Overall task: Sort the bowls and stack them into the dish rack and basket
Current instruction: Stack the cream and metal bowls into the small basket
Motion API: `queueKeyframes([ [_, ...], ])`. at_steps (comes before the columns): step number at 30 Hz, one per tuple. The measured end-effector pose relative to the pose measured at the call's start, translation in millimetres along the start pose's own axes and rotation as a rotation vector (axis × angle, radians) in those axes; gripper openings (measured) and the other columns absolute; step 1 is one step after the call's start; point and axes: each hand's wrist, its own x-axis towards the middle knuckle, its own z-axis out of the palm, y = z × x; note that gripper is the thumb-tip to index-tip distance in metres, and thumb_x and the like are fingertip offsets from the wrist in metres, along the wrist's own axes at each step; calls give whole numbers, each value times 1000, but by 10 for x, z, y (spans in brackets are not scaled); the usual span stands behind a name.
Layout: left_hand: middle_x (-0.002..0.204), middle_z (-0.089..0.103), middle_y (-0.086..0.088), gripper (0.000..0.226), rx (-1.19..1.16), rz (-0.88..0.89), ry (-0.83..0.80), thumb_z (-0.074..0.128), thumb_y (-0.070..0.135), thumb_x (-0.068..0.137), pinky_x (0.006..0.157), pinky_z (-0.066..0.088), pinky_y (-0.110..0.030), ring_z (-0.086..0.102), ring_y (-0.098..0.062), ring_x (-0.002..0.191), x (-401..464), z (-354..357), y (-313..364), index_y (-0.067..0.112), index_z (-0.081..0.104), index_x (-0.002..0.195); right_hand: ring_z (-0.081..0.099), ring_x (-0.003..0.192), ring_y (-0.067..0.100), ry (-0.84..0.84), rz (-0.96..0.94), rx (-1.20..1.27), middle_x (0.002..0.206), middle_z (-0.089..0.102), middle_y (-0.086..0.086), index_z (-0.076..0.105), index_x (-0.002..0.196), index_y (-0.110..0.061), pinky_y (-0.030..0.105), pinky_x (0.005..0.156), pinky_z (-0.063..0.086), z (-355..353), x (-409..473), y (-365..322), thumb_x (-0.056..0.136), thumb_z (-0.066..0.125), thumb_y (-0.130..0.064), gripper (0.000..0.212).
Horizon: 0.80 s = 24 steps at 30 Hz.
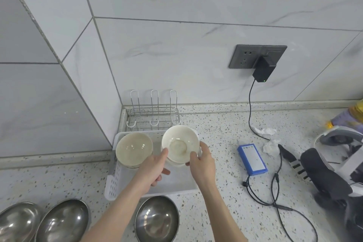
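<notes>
While both hands, left (155, 169) and right (202, 163), grip a white bowl (179, 146) over the basket (114, 180) at frame centre, stacking is underway; next, I'd judge, lower it squarely.

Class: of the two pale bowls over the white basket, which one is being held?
The right-hand white bowl: both the left hand and right hand grip it. The beige bowl sits untouched.

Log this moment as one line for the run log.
both hands hold white bowl over white basket | left hand, right hand at rim | beige bowl in basket | three steel bowls on counter | wire rack behind basket
</notes>
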Motion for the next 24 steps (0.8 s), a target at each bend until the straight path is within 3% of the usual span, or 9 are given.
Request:
queueKeyframes([
  [4, 86, 75, -13, 36, -141, -82, -67, 44, 49, 101, 33, 19, -17, 34, -7, 35, 33, 51, 18, 14, 53, 104, 68, 80, 23, 15, 17, 3, 83, 71, 3, 48, 134, -21, 39, 76, 54, 70, 20, 36, 93, 43, -17, 41],
  [8, 87, 74, -10, 39, -77, -89, -53, 45, 50, 99, 32, 19, -17, 35, -6, 34, 96, 70, -6, 14, 53, 111, 67, 78, 23, 33, 24, -13, 81, 71, 5, 49, 131, -22, 38, 72, 54, 108, 60, 57, 95, 43, -19, 37],
  [12, 90, 73, -10, 42, -27, -103, -40, 44, 53, 98, 34, 18, -17, 35, -7, 34, 144, 78, -37, 12, 55, 102, 67, 84, 24, 35, 26, -72, 90, 72, 8, 45, 138, -21, 36, 73, 53, 146, 109, 71, 96, 42, -23, 42],
  [17, 96, 69, -11, 31, -31, -122, -13, 42, 50, 100, 34, 18, -16, 37, -9, 36, 227, 76, -84, 21, 48, 97, 66, 89, 28, 1, 17, -176, 93, 72, 11, 41, 139, -18, 39, 78, 54, 193, 141, 66, 96, 40, -27, 43],
  [24, 103, 66, -13, 23, -95, -55, -1, 38, 35, 105, 34, 27, -18, 51, -12, 36, 265, 145, -142, 16, 46, 116, 65, 91, 29, -34, 30, -244, 95, 72, 12, 39, 138, -17, 37, 78, 53, 194, 151, 65, 96, 40, -27, 43],
])
